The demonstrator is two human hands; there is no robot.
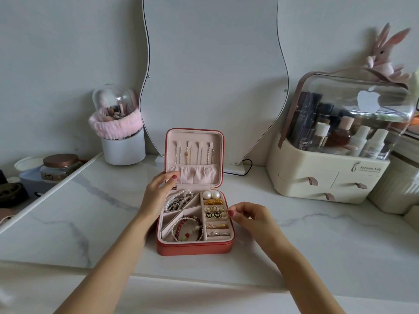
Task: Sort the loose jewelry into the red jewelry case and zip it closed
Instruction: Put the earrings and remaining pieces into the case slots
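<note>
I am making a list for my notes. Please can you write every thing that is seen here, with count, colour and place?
jewelry case: one, red, open, table centre
necklaces: several, silver and gold, hung in lid
pearl bracelets: a few, white, rear left compartment
bead bracelets: a few, dark red and silver, front left compartment
pearl earrings: two, white, rear right compartment
mirror: one, wavy, behind case
brush holder: one, white, left
pink headband: one, around brush holder
cosmetics organiser: one, cream, right
plush rabbit: one, pink, on organiser
left hand: on case hinge
right hand: fingers pinch small earring at case's right edge
</note>
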